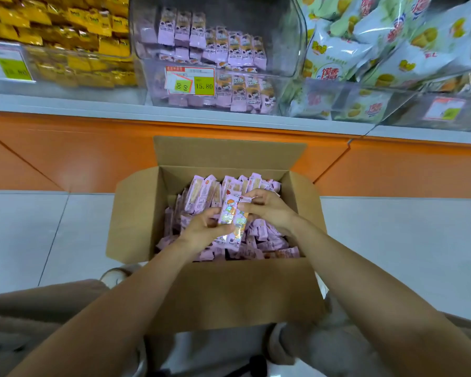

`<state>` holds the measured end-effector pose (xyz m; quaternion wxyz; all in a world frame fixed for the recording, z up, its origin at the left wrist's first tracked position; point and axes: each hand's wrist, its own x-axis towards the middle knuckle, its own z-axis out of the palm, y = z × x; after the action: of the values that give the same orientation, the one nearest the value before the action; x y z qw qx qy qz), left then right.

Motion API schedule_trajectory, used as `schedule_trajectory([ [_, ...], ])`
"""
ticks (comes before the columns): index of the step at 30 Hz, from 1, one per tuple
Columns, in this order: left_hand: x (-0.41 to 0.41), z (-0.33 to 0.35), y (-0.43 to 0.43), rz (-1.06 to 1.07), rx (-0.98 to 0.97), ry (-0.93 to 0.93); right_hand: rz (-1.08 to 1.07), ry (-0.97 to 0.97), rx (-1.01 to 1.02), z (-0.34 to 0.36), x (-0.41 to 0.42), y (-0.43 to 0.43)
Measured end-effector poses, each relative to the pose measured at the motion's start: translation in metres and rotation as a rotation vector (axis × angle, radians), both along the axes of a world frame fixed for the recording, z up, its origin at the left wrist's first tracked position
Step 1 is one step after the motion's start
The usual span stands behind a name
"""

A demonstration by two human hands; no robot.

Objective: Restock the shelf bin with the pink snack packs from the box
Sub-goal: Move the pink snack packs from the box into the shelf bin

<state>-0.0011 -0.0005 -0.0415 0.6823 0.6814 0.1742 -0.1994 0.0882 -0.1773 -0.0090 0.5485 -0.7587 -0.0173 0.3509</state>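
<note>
An open brown cardboard box on the pale floor is full of loose pink snack packs. The left hand and right hand together grip a small bundle of them above the heap. On the shelf above, a clear plastic bin holds more pink packs standing in rows.

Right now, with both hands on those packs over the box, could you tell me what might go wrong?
The left hand and right hand pinch a loose bundle of pink packs; some may slip back into the box or onto the floor during the lift. The clear bin sits between yellow packs and white bags, so strays could land in the wrong bin.
</note>
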Motion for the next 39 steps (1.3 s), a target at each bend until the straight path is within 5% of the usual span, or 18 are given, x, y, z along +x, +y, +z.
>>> schedule_trajectory([
  [8, 0.019, -0.029, 0.013, 0.142, 0.056, 0.017, -0.117, 0.023, 0.066, -0.027, 0.025, 0.012],
  [12, 0.025, -0.034, 0.027, 0.301, 0.097, -0.032, -0.175, -0.299, -0.289, -0.054, 0.041, 0.035],
  [15, 0.027, -0.033, 0.032, 0.371, 0.077, -0.035, -0.02, -0.312, -0.434, -0.069, 0.038, 0.056],
  [18, 0.027, -0.029, 0.033, 0.374, 0.069, -0.034, -0.083, -0.391, -0.492, -0.078, 0.036, 0.063],
  [30, 0.018, 0.001, 0.022, 0.39, 0.034, -0.03, -0.382, 0.089, 0.229, -0.026, 0.014, 0.035],
  [39, -0.004, 0.059, 0.009, 0.437, -0.039, -0.12, -0.296, 0.041, 0.276, 0.035, -0.02, 0.042],
])
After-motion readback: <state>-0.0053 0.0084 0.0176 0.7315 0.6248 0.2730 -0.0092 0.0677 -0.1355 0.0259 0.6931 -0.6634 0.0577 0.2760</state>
